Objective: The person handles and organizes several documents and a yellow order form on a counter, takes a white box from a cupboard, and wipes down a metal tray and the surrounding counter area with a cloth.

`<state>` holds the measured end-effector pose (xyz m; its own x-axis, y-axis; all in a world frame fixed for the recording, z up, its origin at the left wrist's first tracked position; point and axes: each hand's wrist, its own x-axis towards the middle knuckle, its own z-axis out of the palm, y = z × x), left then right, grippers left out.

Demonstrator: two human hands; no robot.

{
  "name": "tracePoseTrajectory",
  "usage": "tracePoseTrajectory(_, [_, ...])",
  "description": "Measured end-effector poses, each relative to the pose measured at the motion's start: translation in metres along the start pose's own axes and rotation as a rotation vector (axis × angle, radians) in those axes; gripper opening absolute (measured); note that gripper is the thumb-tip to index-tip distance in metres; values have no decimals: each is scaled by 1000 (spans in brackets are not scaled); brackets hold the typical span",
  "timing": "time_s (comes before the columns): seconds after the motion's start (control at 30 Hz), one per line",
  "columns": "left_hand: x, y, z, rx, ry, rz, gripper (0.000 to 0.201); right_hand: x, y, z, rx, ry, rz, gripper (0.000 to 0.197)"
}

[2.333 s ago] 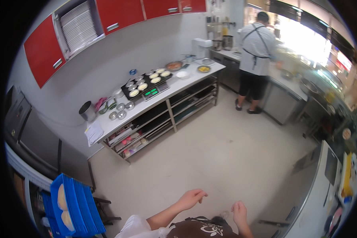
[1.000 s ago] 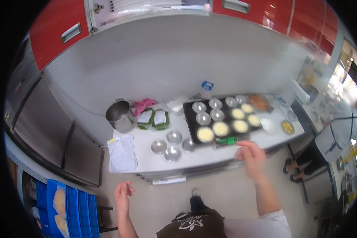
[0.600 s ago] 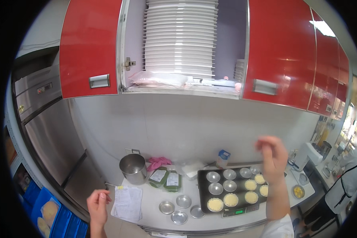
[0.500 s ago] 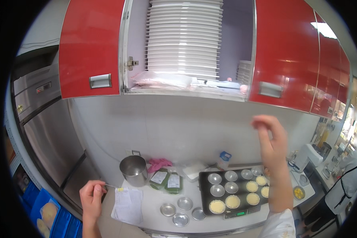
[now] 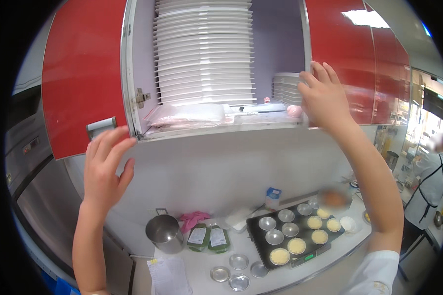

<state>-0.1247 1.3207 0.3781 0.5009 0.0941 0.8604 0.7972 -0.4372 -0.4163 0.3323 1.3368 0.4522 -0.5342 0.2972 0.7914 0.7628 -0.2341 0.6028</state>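
Observation:
Both my hands are raised to the wall cabinet. My left hand (image 5: 106,167) has its fingers apart and slightly bent, with nothing visible in it. It is in front of the lower edge of the left red door (image 5: 83,73), overlapping its metal handle (image 5: 100,127). My right hand (image 5: 327,96) spreads its fingers at the inner edge of the right red door (image 5: 342,54), covering that door's handle; whether the fingertips press on the edge, I cannot tell. Between the doors, the open compartment holds a tall stack of white trays (image 5: 204,54) and a clear plastic bag (image 5: 189,115).
On the counter below stand a metal pot (image 5: 163,233), green packages (image 5: 219,237), loose round tins (image 5: 238,282) and a black baking tray (image 5: 259,231) with empty and filled tins. Papers (image 5: 167,278) lie at the front left. A person (image 5: 430,172) stands at far right.
My left hand has risen from beside the papers to the left door, its fingers opening. My right hand has moved up to the right door's edge. The view has tilted upward.

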Motion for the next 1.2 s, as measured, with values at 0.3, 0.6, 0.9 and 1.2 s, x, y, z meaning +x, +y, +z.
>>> tracePoseTrajectory(0.3, [7, -65, 43, 172, -121, 100, 62, -67, 40, -107, 198, 148, 301, 7])
tracePoseTrajectory(0.6, [39, -84, 73, 108, 229, 122, 42, -8, -13, -21, -98, 103, 116, 11])
tracePoseTrajectory(0.9, [37, -90, 69, -17, 274, 50, 31, 176, -52, 47, 443, 253, 190, 17])
tracePoseTrajectory(1.2, [39, -97, 70, -17, 296, 32, 26, 396, -16, 109, 503, 234, 539, 59])
